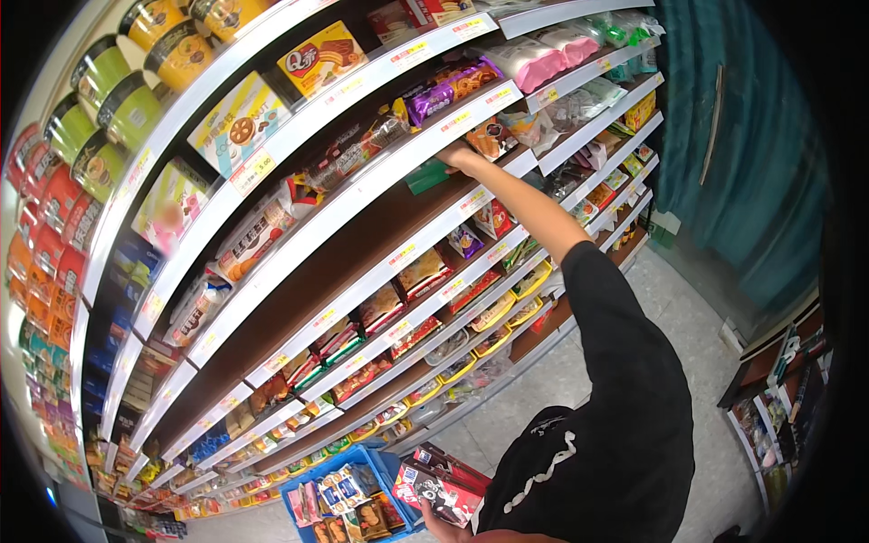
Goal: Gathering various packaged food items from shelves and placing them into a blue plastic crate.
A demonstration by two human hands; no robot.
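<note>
My right hand (pixel 459 159) reaches onto a brown shelf and has its fingers on a green package (pixel 428 176), partly hidden by the shelf edge above. Just beyond that hand stands an orange-brown snack package (pixel 489 138). Low in the picture, my left hand (pixel 442 524) holds several pink and black snack boxes (pixel 441 490) against my body. Beside them is a blue plastic crate (pixel 293 506) filled with packaged biscuits and snacks (pixel 343 490).
Long shelves with white price-tag edges (pixel 360 193) hold bagged and boxed snacks. Instant noodle tubs (pixel 102 108) are stacked at the left. A teal strip curtain (pixel 740 149) hangs at the right, above a grey tiled floor (pixel 543 380). Another rack (pixel 760 434) stands at the lower right.
</note>
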